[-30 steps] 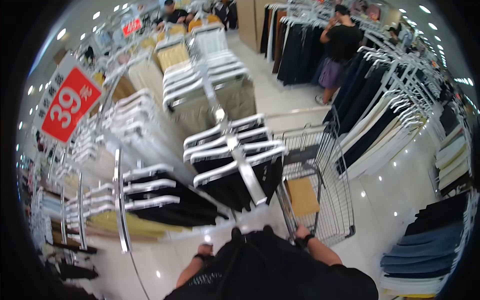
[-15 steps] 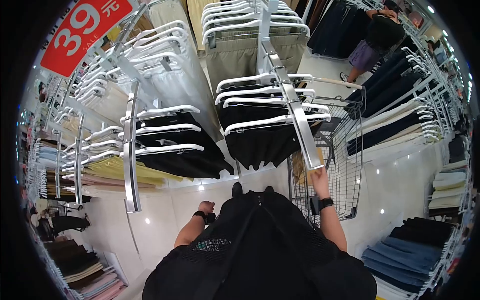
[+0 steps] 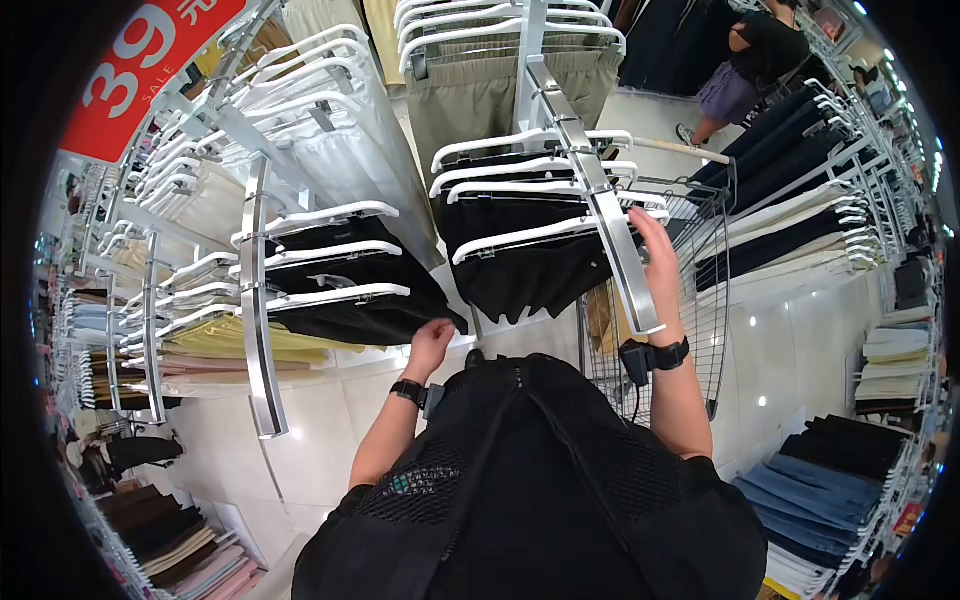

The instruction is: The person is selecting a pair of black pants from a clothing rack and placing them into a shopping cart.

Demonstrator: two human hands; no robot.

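My right hand (image 3: 660, 262) reaches up along the right side of a metal display arm (image 3: 624, 268), fingers stretched out and the tips at the end of a white hanger (image 3: 520, 242). Black trousers (image 3: 525, 280) are clipped to that hanger, with several more hangers behind it. Below another row of black trousers (image 3: 370, 318) on the left, my left hand (image 3: 432, 345) is raised in front of my body. Its fingers are curled in, with nothing visible in them. A black band with a small device sits on each wrist.
A wire shopping cart (image 3: 705, 300) stands right of the rack, partly behind my right arm. A second metal arm (image 3: 258, 300) juts out at left. A red sale sign (image 3: 140, 75) hangs upper left. A person (image 3: 765, 50) stands beyond the cart. Folded jeans (image 3: 815, 500) lie lower right.
My right hand has risen from the tip of the metal arm to the front hanger's end, its fingers now extended. My left hand has lifted forward toward the left black trousers.
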